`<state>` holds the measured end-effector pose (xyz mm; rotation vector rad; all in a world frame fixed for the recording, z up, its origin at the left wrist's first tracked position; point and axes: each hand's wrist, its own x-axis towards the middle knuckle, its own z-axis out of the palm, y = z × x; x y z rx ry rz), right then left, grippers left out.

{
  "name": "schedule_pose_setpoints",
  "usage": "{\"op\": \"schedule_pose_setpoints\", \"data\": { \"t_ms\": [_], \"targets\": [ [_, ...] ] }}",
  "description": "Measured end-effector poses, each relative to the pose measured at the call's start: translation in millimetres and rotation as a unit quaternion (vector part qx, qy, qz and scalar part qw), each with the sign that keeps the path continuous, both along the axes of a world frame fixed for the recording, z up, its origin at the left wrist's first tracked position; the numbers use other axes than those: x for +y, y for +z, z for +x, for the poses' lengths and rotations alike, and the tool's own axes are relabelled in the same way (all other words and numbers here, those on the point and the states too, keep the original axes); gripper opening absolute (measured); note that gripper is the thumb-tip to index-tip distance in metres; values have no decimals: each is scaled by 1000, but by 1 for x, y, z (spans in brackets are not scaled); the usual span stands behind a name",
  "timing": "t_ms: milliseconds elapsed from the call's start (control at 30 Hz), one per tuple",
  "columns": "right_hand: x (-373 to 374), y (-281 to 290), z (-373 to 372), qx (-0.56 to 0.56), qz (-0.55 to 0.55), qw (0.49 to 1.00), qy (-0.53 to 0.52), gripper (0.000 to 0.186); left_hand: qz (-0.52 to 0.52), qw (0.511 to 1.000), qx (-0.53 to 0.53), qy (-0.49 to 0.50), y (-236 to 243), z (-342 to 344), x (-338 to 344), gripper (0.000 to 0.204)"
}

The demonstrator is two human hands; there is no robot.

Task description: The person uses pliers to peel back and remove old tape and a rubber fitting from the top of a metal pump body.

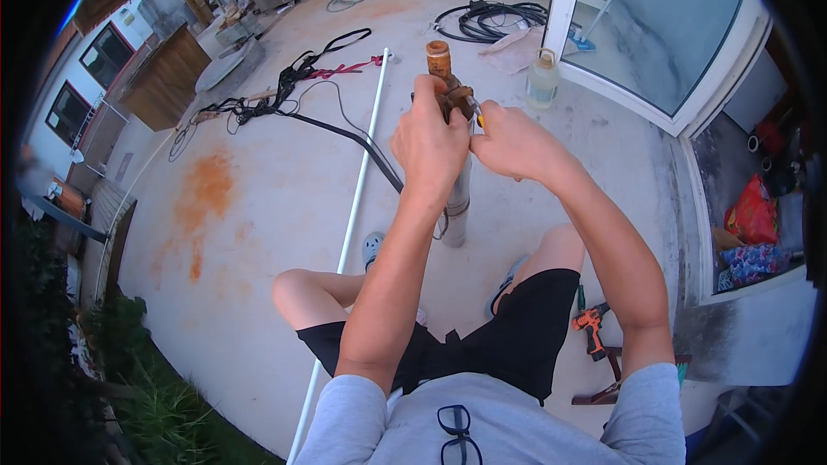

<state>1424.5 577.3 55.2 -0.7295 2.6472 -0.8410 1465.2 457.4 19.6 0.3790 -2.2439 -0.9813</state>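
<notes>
A long grey metal cylinder, which looks like a submersible pump, stands upright between my legs. On its top is a rusty orange-brown outlet fitting. My left hand is closed around the rusty upper part, just below that fitting. My right hand grips a screwdriver; a bit of yellow handle and metal shaft shows, and the rest is inside the fist. The shaft meets the pump's rusty side, but the exact contact is hidden by my fingers.
A white pipe lies along the floor at my left, near black cable and straps. An orange drill lies by my right thigh. Farther off are a clear jug, coiled black hose and a glass door.
</notes>
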Motion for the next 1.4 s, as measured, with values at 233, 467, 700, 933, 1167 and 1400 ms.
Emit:
{"op": "schedule_pose_setpoints", "data": {
  "t_ms": [233,467,700,933,1167,1400],
  "targets": [
    [-6,-2,7,44,-2,999,5,40,365,924,61,-96,-9,-11,-8,24],
    [-22,-10,13,45,-6,997,-59,41,436,878,171,-95,-23,-29,-4,18],
    [-12,-14,-11,127,72,988,-58,38,427,865,198,-172,-33,-26,-6,13],
    [12,21,-19,-11,130,991,-24,29,442,847,206,-211,-43,-16,-4,13],
    [23,26,-41,-209,10,978,2,27,496,808,231,-218,-47,-21,-10,13],
    [37,41,-84,-361,18,930,66,29,485,815,218,-228,-48,-16,-13,10]
  ]
}}
